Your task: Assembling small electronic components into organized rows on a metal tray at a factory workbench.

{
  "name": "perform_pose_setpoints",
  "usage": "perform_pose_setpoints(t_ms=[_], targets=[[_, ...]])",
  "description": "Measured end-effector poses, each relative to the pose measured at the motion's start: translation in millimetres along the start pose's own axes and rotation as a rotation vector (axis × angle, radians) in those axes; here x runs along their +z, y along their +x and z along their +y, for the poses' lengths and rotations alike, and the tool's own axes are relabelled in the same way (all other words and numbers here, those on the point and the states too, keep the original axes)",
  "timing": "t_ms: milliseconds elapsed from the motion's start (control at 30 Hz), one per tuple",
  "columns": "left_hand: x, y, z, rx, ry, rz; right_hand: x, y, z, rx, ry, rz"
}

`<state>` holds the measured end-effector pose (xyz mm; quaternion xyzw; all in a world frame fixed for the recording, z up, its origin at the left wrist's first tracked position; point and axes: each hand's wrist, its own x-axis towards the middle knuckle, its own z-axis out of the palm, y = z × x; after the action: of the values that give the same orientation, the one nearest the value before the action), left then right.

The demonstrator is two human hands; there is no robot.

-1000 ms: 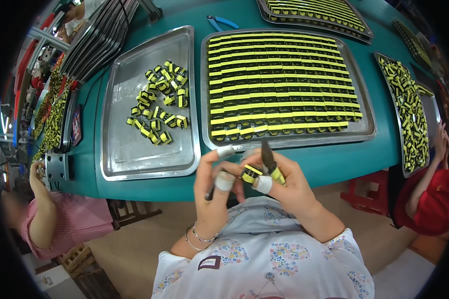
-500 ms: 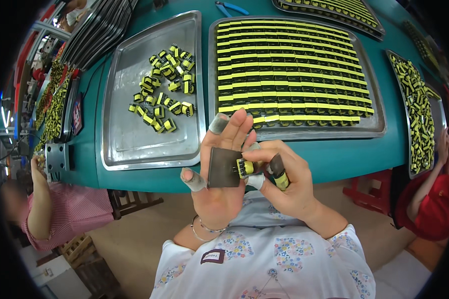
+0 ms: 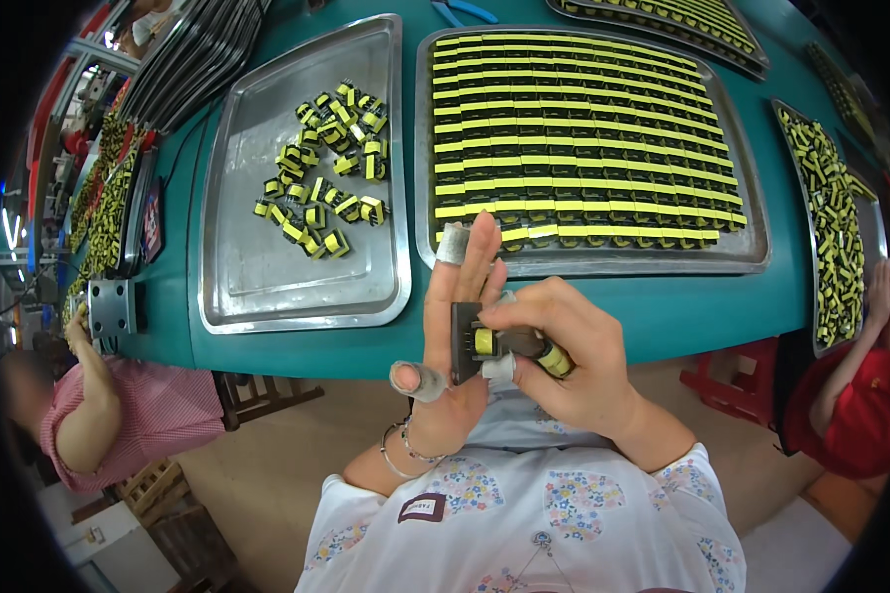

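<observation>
My left hand (image 3: 439,326) has its palm turned up and its fingers stretched out, bearing a dark flat square plate (image 3: 462,346) tilted nearly edge-on. Between thumb and fingers, my right hand (image 3: 588,361) grips a small yellow-and-black transformer (image 3: 485,342), its pins toward the plate and close against it. A second transformer (image 3: 557,362) sits tucked in the curled fingers of that same hand. Pale coverings wrap several fingertips on both hands. Just beyond the hands, a metal tray (image 3: 752,255) holds close rows of the same yellow-topped transformers.
To the left, another metal tray (image 3: 242,296) carries a loose cluster of transformers. Blue-handled pliers (image 3: 465,12) lie at the far edge. A heaped tray (image 3: 829,237) stands at the right, near a person in red (image 3: 865,415). Another person in pink stripes (image 3: 158,410) sits at left.
The left hand has turned and shifted slightly right, so the plate now shows nearly edge-on instead of face-up. The right hand keeps its grip, and the transformer's pins are now closer against the plate.
</observation>
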<state>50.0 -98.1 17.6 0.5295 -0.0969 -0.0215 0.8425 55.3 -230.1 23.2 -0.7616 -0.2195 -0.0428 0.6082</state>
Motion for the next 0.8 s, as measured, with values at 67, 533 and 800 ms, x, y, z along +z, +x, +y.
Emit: perform_pose_setpoints(t_ms=[67,533,800], targets=[[0.4,0.4,0.2,-0.015,0.002,-0.004,1.6,-2.5,6.2,-0.059,0.024,0.053],[-3.1,-6.0,-6.6,-0.073,-0.105,-0.186,-5.6,-12.0,5.0,-0.111,-0.065,0.041],[1.9,-12.2,2.2,-0.364,-0.066,-0.195,-9.5,-19.3,22.5,-0.559,-0.189,0.059]])
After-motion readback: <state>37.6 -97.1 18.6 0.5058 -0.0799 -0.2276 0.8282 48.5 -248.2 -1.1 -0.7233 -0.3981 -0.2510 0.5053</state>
